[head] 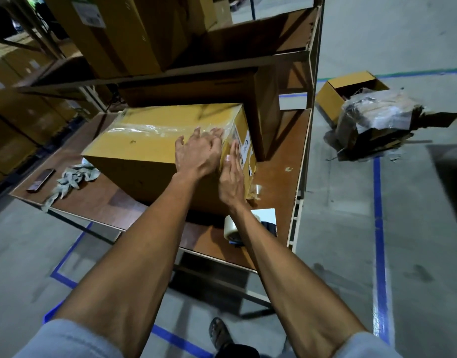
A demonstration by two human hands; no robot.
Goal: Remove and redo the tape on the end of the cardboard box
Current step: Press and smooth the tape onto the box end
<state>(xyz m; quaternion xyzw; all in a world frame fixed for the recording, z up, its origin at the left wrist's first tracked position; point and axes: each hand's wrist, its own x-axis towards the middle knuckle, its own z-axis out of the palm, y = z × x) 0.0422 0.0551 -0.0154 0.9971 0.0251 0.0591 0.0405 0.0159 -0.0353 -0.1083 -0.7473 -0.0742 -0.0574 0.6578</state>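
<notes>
On one cardboard box (155, 140) — two hands: left hand (199, 153), right hand (232, 177).

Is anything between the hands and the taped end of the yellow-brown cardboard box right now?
Nothing visible. The left hand lies flat on the top of the yellow-brown cardboard box at the clear tape seam, and the right hand presses directly against the box's end face.

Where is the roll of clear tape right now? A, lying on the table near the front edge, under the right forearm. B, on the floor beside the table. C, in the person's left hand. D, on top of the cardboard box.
A: the tape roll lies on the table, while both hands press flat on the cardboard box and hold nothing.
</notes>
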